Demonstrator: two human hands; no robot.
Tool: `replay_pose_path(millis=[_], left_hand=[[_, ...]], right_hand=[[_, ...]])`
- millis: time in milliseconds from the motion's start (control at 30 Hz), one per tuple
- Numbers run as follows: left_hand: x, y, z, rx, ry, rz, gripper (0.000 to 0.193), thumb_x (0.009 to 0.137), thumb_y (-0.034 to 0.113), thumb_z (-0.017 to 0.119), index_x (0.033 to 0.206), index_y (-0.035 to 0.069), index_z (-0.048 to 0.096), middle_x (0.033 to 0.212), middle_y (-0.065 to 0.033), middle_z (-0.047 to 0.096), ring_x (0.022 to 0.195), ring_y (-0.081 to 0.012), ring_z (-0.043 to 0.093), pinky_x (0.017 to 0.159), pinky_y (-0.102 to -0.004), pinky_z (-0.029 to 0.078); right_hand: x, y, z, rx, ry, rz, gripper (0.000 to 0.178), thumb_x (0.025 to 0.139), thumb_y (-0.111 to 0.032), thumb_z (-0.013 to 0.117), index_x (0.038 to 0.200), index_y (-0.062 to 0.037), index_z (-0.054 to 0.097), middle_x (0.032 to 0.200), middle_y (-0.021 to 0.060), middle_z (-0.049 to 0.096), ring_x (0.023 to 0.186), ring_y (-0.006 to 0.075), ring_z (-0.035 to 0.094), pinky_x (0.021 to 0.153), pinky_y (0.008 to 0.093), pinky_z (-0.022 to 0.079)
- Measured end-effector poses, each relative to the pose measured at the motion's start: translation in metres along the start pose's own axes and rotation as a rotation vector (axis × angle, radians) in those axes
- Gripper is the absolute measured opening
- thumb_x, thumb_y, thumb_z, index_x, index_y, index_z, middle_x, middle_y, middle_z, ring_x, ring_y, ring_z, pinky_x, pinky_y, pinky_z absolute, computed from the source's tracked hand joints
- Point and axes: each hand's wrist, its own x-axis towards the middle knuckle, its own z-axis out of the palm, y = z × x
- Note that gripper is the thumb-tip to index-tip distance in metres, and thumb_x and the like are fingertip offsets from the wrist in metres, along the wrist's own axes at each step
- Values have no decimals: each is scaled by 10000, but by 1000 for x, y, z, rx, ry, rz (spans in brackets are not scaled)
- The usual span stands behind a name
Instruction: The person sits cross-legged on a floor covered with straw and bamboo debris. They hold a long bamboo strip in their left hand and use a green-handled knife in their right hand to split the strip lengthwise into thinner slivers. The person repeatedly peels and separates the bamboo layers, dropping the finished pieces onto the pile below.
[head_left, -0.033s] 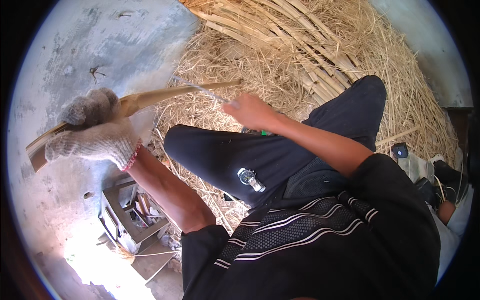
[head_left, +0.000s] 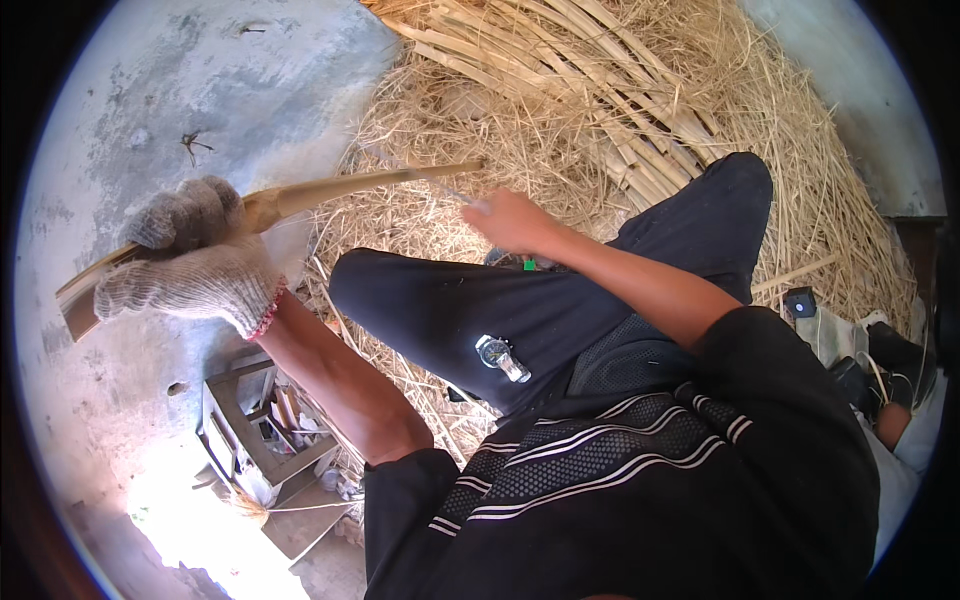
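Note:
My left hand [head_left: 200,265], in a knitted pale-grey glove, is closed round a split bamboo piece [head_left: 340,187]. The bamboo juts past the glove on both sides, its broad cut end at the far left and its narrow tip pointing right over the straw. My bare right hand [head_left: 512,222] grips a knife [head_left: 448,188] whose handle is hidden in the fist. Motion smears the thin blade, which meets or crosses the bamboo near its tip; I cannot tell whether it is cutting in.
A wristwatch [head_left: 500,357] lies on my dark trousers. Long bamboo strips [head_left: 640,110] rest on heaped shavings [head_left: 480,120] ahead. A pale wall [head_left: 200,90] rises close on the left, above a wooden stool-like frame [head_left: 265,420] holding odds and ends. A small black box [head_left: 799,301] sits at the right.
My right hand with the knife has shifted slightly to the right and nearer me, and the blade has slid toward the bamboo's tip. The left hand and bamboo are almost still.

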Motion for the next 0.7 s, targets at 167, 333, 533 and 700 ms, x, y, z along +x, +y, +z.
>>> replay_pose_path(millis=[167, 333, 533, 700], left_hand=[[6, -2, -6, -74, -22, 6, 734, 620, 928, 433, 536, 205, 342, 478, 67, 275, 404, -90, 274, 396, -249, 279], [11, -3, -11, 0, -85, 32, 740, 605, 943, 407, 539, 213, 304, 481, 71, 251, 415, -91, 233, 411, -260, 238], [5, -2, -11, -52, -30, -22, 753, 575, 949, 402, 531, 202, 314, 465, 63, 228, 395, -105, 216, 389, -266, 221], [19, -6, -28, -301, -337, -76, 732, 596, 932, 383, 532, 204, 351, 453, 42, 277, 364, -115, 250, 330, -269, 215]], right_hand=[[4, 32, -15, -27, -48, 460, 551, 918, -460, 469, 825, 54, 643, 596, 191, 594, 476, 283, 607, 505, 406, 521], [-4, 9, -3, 87, -79, 114, 563, 918, -477, 483, 791, 51, 634, 567, 169, 579, 432, 246, 563, 426, 373, 483], [16, 50, -2, 105, -22, 424, 539, 898, -462, 530, 705, 34, 613, 530, 110, 542, 428, 199, 546, 389, 366, 444], [-18, -37, -23, 249, -124, 277, 547, 890, -478, 527, 609, -9, 530, 418, 90, 467, 336, 201, 489, 362, 356, 428]])
